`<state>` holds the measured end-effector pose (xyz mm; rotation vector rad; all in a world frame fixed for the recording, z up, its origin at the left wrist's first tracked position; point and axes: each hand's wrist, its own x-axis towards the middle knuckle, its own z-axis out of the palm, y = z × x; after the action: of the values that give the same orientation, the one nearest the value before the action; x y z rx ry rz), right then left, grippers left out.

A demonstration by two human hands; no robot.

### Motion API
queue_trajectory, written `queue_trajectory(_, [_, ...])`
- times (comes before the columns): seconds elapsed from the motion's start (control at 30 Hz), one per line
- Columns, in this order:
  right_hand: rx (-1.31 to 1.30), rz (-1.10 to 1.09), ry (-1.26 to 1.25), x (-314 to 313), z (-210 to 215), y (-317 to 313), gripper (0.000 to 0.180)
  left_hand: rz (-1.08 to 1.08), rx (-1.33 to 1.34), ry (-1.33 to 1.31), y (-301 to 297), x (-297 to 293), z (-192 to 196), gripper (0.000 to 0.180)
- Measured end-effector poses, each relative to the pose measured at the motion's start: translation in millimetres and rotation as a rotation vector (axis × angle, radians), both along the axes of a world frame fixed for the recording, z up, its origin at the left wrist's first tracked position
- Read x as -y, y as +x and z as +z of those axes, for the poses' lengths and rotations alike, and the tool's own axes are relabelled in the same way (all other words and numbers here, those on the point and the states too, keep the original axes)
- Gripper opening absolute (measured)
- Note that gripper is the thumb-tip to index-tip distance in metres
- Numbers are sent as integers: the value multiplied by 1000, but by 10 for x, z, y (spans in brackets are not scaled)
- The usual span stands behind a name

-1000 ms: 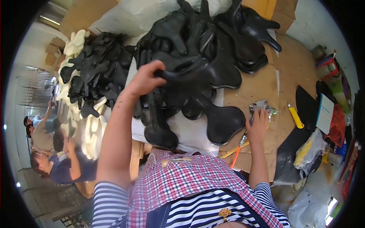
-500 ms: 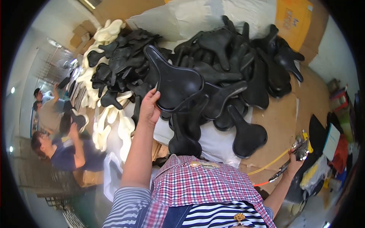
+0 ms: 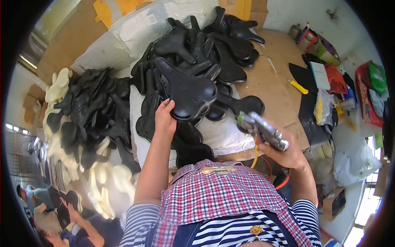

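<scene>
A glossy black bicycle saddle [image 3: 190,92] is held up by my left hand [image 3: 165,117], whose thumb and fingers grip its left rear edge. The saddle's narrow nose points up and to the left. My right hand [image 3: 284,148] is closed round a silver air staple gun [image 3: 265,129], slightly blurred, with its greenish front end turned left toward the held saddle. There is a gap between the tool and that saddle. A yellow hose [image 3: 255,154] hangs below the tool. Under and behind the held saddle lies a heap of black saddles [image 3: 226,61] on the table.
Dark saddle covers or shells [image 3: 88,103] and cream saddle foams [image 3: 98,181] are piled at the left. A yellow-handled knife [image 3: 298,87] lies on the cardboard table top [image 3: 279,74]. Bags and boxes line the right. Other people [image 3: 74,222] work at the lower left.
My view has turned to the right. My right hand has brought the staple gun in from the far right toward the saddle. My left hand still holds the saddle, now tilted somewhat differently.
</scene>
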<state>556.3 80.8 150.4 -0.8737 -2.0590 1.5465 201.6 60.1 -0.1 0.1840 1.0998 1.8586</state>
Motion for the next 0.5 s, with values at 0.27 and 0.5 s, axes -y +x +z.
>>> queue_trajectory(0.27, [-225, -163, -92, 506, 209, -255, 55, -89, 20, -28, -178, 302, -247, 24])
queue_trajectory(0.5, [-126, -91, -61, 716, 29, -276, 57, 106, 11, 318, -1168, 656, 199, 18])
